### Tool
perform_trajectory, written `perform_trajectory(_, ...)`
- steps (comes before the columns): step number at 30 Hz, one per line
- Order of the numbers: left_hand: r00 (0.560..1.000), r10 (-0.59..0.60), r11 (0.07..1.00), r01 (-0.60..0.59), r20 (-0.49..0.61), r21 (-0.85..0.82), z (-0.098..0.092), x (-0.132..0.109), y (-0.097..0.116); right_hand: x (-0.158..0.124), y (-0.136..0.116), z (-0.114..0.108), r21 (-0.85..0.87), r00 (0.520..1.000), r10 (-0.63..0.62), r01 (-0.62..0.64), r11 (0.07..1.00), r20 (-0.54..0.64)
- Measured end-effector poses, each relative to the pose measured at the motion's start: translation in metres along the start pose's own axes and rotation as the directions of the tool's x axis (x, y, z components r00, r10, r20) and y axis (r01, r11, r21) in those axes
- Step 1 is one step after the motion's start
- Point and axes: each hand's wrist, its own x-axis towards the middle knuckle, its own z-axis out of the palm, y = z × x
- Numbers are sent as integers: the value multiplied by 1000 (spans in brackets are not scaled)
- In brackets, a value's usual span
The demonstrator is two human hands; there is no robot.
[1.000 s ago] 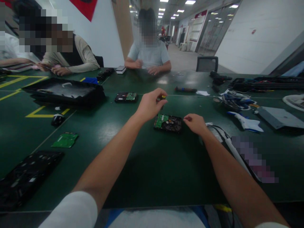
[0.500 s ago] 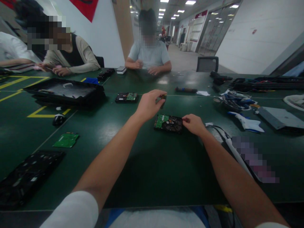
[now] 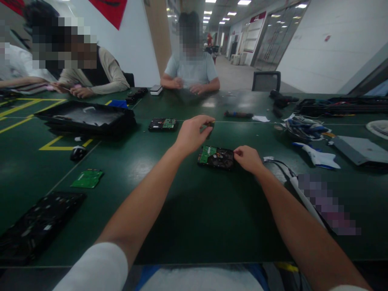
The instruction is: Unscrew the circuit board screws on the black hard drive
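Observation:
A hard drive (image 3: 223, 158) with a green circuit board on its left part lies flat on the green table (image 3: 209, 226) in front of me. At its right end, the fingertips of my right hand (image 3: 247, 158) are closed on the edge. My left hand (image 3: 194, 133) is raised just above and behind the drive's left side. Between its thumb and fingers is a small dark piece (image 3: 211, 128) with a yellowish edge, too small to identify. Farther back to the left rests a second hard drive (image 3: 163, 124), its board facing up, touched by neither hand.
To the left are a loose green circuit board (image 3: 87, 178), a black perforated panel (image 3: 41, 226), a mouse (image 3: 78, 152) and a black tray (image 3: 87, 117). At right lie a power strip (image 3: 304, 198), bundled cables (image 3: 307, 128) and a grey metal box (image 3: 360, 149). Co-workers sit across the table.
The whole view has shifted slightly to the right. Both hands keep their places relative to the hard drive, and their grips look the same.

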Motion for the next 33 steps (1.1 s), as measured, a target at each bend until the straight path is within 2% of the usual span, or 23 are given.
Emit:
perform_trajectory(4, 999, -20, 1000, 20, -26, -7, 2, 0, -2, -1, -4, 1, -43, 1000, 25, -24, 999, 19)
perform_trajectory(10, 993, -93, 993, 87, -75, -77, 7, -2, -5, -4, -12, 0, -103, 1000, 19, -20, 995, -14)
perform_trajectory(16, 992, -98, 987, 88, -77, -133, 11, -2, -8, -5, -10, -1, -98, 1000, 0, -1, 995, -7)
perform_trajectory(25, 994, -98, 994, 96, -54, -44, 6, 0, -9, -3, -15, 0, -108, 999, 53, -52, 993, 6)
perform_trajectory(29, 996, -72, 997, 71, -57, -25, 6, 1, -10, 2, -6, -1, -105, 998, 62, -65, 992, -31)
perform_trajectory(33, 995, -70, 997, 69, -69, -19, 4, 1, -10, 6, 5, -3, -122, 998, 52, -50, 991, 17)
